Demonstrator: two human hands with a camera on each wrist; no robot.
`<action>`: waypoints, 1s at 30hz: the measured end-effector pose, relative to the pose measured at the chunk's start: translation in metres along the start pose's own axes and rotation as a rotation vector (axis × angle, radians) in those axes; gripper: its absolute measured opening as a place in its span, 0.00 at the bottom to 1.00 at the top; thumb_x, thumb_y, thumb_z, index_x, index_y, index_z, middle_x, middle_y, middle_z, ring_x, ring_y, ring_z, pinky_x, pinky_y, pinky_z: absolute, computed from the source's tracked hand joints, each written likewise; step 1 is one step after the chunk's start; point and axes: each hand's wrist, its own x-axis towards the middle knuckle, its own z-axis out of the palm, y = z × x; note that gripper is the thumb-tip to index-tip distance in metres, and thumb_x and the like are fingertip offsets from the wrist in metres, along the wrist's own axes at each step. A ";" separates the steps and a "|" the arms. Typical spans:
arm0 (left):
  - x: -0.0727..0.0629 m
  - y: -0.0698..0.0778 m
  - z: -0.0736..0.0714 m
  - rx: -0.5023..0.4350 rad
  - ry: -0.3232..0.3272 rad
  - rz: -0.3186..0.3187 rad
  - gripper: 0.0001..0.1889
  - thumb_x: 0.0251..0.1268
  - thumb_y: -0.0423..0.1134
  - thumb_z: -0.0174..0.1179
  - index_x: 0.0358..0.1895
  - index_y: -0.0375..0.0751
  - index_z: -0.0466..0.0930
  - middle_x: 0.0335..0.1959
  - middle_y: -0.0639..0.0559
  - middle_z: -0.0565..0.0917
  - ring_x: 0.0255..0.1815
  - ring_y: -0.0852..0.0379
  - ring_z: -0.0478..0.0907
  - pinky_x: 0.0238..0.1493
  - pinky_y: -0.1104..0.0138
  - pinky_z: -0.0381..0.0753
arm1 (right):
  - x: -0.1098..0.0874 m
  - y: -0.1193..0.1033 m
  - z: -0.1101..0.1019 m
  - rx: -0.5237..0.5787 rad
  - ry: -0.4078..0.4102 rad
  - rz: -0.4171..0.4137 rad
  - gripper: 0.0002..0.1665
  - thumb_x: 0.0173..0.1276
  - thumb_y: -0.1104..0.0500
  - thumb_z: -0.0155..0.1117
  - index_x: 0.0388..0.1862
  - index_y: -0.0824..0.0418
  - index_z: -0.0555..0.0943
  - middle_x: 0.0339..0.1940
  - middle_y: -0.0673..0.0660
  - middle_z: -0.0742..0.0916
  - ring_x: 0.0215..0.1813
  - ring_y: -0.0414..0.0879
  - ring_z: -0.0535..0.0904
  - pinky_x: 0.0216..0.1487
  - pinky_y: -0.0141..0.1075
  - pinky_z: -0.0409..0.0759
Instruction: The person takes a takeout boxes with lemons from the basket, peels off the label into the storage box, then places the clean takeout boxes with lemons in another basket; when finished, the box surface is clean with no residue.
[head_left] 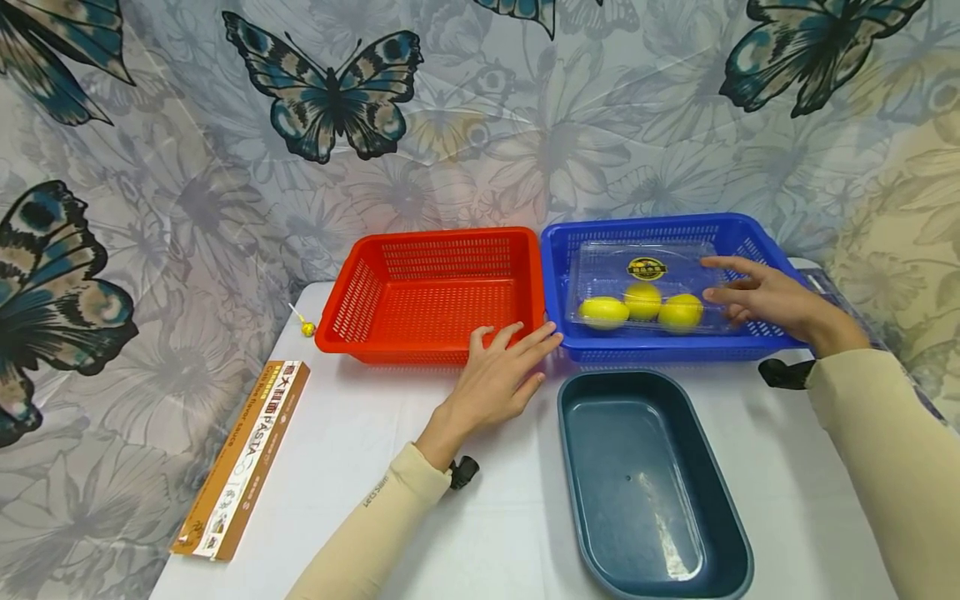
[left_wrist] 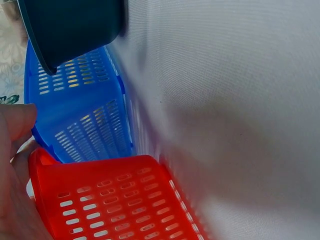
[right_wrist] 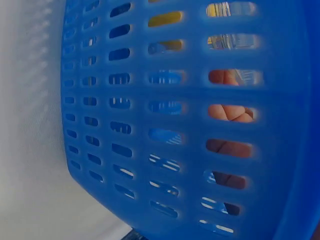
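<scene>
Along the left edge of the bench (head_left: 360,450), towards its near corner, lies a long pasta box (head_left: 243,458), with a yellow lollipop (head_left: 307,328) farther up that edge, just beside the red basket (head_left: 457,304) at the far edge. The left hand (head_left: 498,379) is spread loosely at this basket's near right corner, fingers fanned and grasping nothing, tips reaching over the rim and seemingly touching it. Right of it, also along the far edge, the blue basket (head_left: 675,353) carries a clear plastic box (head_left: 675,283) of three lemons (head_left: 642,304), its long axis running left to right. The clear box lies beyond and to the right of the left hand, and directly left of the right hand (head_left: 776,300), which is the nearer. Nearer the front edge, right of the bench's middle, stands a blue-grey tub (head_left: 637,483). The right hand comes over the blue basket's right side, fingers partly bent at the clear box's right end; whether they pinch it I cannot tell.
</scene>
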 end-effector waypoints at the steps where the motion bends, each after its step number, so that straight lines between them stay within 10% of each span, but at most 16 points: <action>1: 0.000 0.000 0.000 -0.001 0.000 0.001 0.31 0.76 0.49 0.53 0.80 0.63 0.59 0.82 0.64 0.58 0.78 0.45 0.64 0.69 0.42 0.59 | 0.000 0.000 0.000 0.005 0.002 0.000 0.49 0.78 0.39 0.55 0.86 0.51 0.45 0.75 0.83 0.61 0.42 0.48 0.81 0.44 0.40 0.86; 30: 0.000 -0.002 0.003 -0.003 0.022 0.007 0.31 0.75 0.49 0.54 0.80 0.62 0.60 0.82 0.64 0.60 0.71 0.50 0.70 0.69 0.44 0.57 | -0.014 0.001 0.005 0.184 0.247 -0.114 0.39 0.80 0.50 0.55 0.84 0.44 0.54 0.76 0.69 0.62 0.36 0.39 0.81 0.38 0.38 0.89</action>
